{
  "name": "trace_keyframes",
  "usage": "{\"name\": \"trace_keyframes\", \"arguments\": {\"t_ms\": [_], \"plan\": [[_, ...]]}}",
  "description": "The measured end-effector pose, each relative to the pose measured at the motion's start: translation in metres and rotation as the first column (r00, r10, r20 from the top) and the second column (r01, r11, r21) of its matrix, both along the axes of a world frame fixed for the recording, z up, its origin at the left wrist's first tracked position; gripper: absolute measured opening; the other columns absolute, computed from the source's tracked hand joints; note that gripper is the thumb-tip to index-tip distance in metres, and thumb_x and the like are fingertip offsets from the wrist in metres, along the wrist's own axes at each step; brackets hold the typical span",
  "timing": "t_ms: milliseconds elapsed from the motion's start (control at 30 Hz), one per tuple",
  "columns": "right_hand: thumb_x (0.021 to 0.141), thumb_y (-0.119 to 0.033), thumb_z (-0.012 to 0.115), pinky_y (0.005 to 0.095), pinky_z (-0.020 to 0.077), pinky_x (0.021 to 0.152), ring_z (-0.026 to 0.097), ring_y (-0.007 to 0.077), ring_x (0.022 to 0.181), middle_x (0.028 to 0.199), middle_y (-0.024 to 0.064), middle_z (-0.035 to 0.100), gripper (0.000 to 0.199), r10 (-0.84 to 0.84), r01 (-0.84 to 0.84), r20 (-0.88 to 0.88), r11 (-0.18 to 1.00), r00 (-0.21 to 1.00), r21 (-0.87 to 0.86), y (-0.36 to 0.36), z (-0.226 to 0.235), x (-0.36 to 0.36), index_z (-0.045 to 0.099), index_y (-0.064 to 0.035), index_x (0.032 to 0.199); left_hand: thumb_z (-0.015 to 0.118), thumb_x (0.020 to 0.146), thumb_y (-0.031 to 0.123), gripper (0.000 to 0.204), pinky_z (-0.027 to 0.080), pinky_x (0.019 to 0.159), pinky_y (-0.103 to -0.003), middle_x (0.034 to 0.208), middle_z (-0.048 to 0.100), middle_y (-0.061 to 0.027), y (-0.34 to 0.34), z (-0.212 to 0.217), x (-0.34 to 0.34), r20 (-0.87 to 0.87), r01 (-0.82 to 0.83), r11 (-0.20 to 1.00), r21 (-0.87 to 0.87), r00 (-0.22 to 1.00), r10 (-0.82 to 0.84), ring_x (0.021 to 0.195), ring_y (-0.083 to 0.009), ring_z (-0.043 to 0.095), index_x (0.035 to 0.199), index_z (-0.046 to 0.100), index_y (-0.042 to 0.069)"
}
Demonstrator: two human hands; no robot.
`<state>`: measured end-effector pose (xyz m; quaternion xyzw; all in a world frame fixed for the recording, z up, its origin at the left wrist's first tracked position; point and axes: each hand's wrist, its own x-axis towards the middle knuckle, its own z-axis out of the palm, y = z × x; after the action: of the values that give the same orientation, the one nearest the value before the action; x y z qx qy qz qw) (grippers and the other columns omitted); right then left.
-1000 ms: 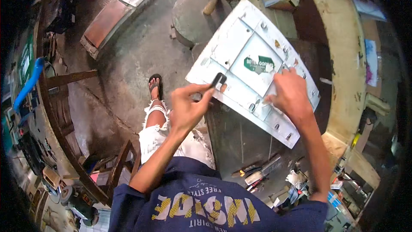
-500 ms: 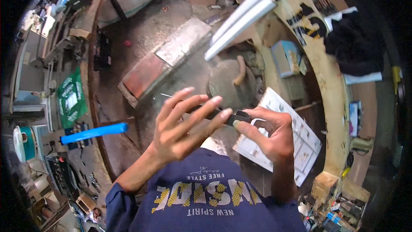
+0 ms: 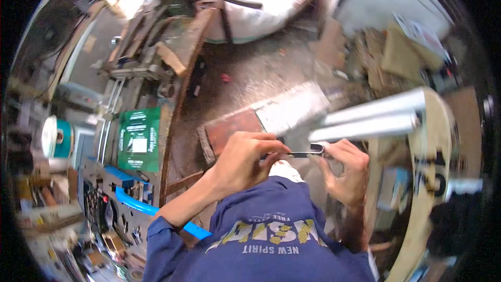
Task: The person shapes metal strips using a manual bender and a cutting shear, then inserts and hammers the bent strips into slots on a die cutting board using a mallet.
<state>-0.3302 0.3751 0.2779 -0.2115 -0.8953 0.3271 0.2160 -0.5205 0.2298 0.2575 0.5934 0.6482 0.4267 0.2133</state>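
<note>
A thin dark strip with a pale edge and a U-shaped bend at one end (image 3: pixel 303 154) spans the gap between my hands, in front of my navy shirt. My left hand (image 3: pixel 244 159) pinches its straight end between thumb and fingers, which hide that tip. At the bent end, the thumb and fingertips of my right hand (image 3: pixel 345 171) close around the curve. I cannot make out what the strip is made of.
To the left runs a workbench with a green packet (image 3: pixel 140 138), a bright blue strip (image 3: pixel 136 202) and hand tools. A teal-and-white bucket (image 3: pixel 57 137) stands beyond it. Ahead lies a low slab (image 3: pixel 235 131); two long white bars (image 3: pixel 373 119) rest by a curved pale board (image 3: pixel 437 112).
My left hand has gone from spread fingers to a pinch on the strip's straight end. The right hand keeps its hold. The whole view has swung round, so the surroundings sit further right.
</note>
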Motion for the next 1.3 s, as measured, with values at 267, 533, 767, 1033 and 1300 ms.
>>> {"name": "trace_keyframes", "arguments": {"t_ms": [267, 533, 767, 1033, 1300], "plan": [[0.074, -0.003, 0.078, 0.0352, 0.0522, 0.077, 0.066, 0.029, 0.091, 0.098, 0.0157, 0.07, 0.04, 0.297, -0.295, 0.01, 0.952, 0.955, -0.084, 0.128, -0.014, -0.166, 0.069, -0.0019, 0.113, 0.064, 0.076, -0.007, 0.036, 0.053, 0.071, -0.034, 0.091, 0.068, -0.0122, 0.077, 0.001, -0.131, 0.044, -0.105, 0.985, -0.14, 0.993, 0.112, 0.084, -0.0259, 0.068, 0.111, 0.068, 0.003], [0.078, -0.01, 0.077, 0.0422, 0.0469, 0.1, 0.057, 0.0345, 0.12, 0.128, 0.0199, 0.061, 0.071, 0.507, -0.491, 0.122, 0.86, 0.853, -0.137, 0.239, -0.032, -0.322, 0.048, -0.0064, 0.143, 0.059, 0.09, -0.006, 0.018, 0.038, 0.061, -0.016, 0.08, 0.058, 0.0042, 0.142, -0.012, -0.434, 0.136, -0.687, 0.646, 0.334, 0.713, 0.688, 0.072, 0.0, 0.05, 0.103, 0.068, 0.002], [0.072, -0.028, 0.087, 0.043, 0.0442, 0.103, 0.056, 0.0331, 0.12, 0.132, 0.0199, 0.059, 0.084, 0.403, -0.399, 0.158, 0.915, 0.901, -0.057, 0.313, -0.094, -0.53, 0.048, -0.0009, 0.141, 0.073, 0.09, 0.013, 0.017, 0.05, 0.076, -0.027, 0.089, 0.069, -0.0007, 0.203, -0.044, -0.767, 0.098, -0.672, 0.612, 0.418, 0.702, 0.705, 0.081, -0.0106, 0.063, 0.103, 0.066, 0.003], [0.087, -0.058, 0.063, 0.0386, 0.0527, 0.067, 0.066, 0.0237, 0.066, 0.068, 0.0145, 0.068, 0.065, 0.388, -0.023, 0.693, 0.881, 0.608, -0.472, 0.353, -0.184, -0.671, 0.071, 0.0057, 0.083, 0.077, 0.088, 0.012, 0.019, 0.043, 0.065, -0.024, 0.079, 0.065, 0.0041, 0.222, -0.141, -0.962, 0.114, -0.522, 0.837, -0.166, 0.833, 0.542, 0.072, -0.0036, 0.053, 0.103, 0.069, 0.003], [0.087, -0.058, 0.059, 0.0359, 0.0343, 0.051, 0.04, 0.0126, 0.056, 0.055, 0.0046, 0.046, 0.063, 0.276, 0.156, 0.784, 0.892, 0.555, -0.424, 0.346, -0.143, -0.662, 0.054, 0.0015, 0.067, 0.077, 0.086, 0.016, 0.023, 0.049, 0.073, -0.025, 0.087, 0.071, -0.0009, 0.21, -0.213, -1.003, 0.386, -0.133, 0.886, -0.444, 0.864, 0.323, 0.079, -0.0062, 0.062, 0.101, 0.066, 0.001]]}}
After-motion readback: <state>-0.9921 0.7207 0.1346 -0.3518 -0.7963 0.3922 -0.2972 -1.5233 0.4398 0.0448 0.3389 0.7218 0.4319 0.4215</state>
